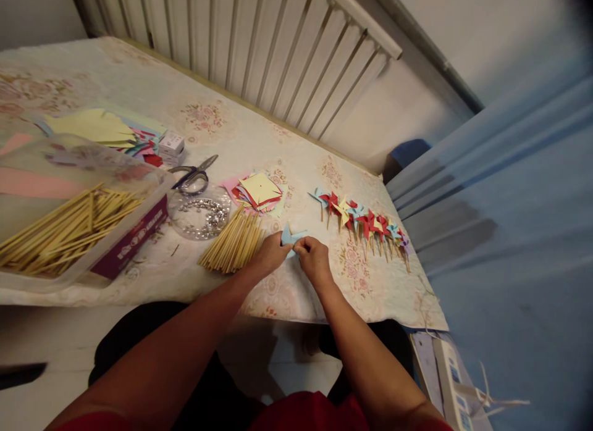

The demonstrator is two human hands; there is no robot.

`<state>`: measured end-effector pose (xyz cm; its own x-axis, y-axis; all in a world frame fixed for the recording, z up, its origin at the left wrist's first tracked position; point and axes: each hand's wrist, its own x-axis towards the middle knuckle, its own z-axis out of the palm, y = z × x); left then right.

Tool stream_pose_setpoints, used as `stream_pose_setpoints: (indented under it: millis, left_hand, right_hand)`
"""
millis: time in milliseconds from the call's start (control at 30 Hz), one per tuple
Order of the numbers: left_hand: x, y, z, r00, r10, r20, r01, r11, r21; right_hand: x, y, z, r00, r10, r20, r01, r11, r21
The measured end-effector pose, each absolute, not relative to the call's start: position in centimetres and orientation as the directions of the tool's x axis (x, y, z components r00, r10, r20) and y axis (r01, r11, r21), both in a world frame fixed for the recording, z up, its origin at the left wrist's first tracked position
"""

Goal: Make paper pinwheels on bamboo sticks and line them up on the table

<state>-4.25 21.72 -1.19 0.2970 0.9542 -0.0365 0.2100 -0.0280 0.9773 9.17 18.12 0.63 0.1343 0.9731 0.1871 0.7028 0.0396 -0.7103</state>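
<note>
A light blue paper pinwheel [291,235], partly folded as far as I can see, is held between both hands above the near part of the table. My left hand [272,253] grips its left side, fingers closed. On the other side, my right hand [313,257] pinches the paper near its middle; anything small between those fingertips is hidden. Just left of my left hand lies a fanned pile of thin wooden sticks [231,242]. Behind it is a stack of cut paper squares [260,191], a yellow one on top. A row of finished pinwheels on sticks [365,223] lies to the right.
A round clear dish [199,213] holds small metal pins. Beside it are scissors [194,173] and small white boxes [171,146]. A plastic bin [152,209] of sticks stands left, coloured paper [92,127] behind it. A radiator [259,48] borders the back; a blue curtain [500,202] hangs right.
</note>
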Motion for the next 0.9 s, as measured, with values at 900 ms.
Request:
stream_pose_setpoints:
  millis: [900]
  left_hand:
    - [-4.4, 21.9, -1.5, 0.304, 0.952, -0.047, 0.186, -0.011, 0.982]
  right_hand:
    - [9.4, 18.6, 0.3, 0.123, 0.979, 0.161, 0.702, 0.029, -0.712]
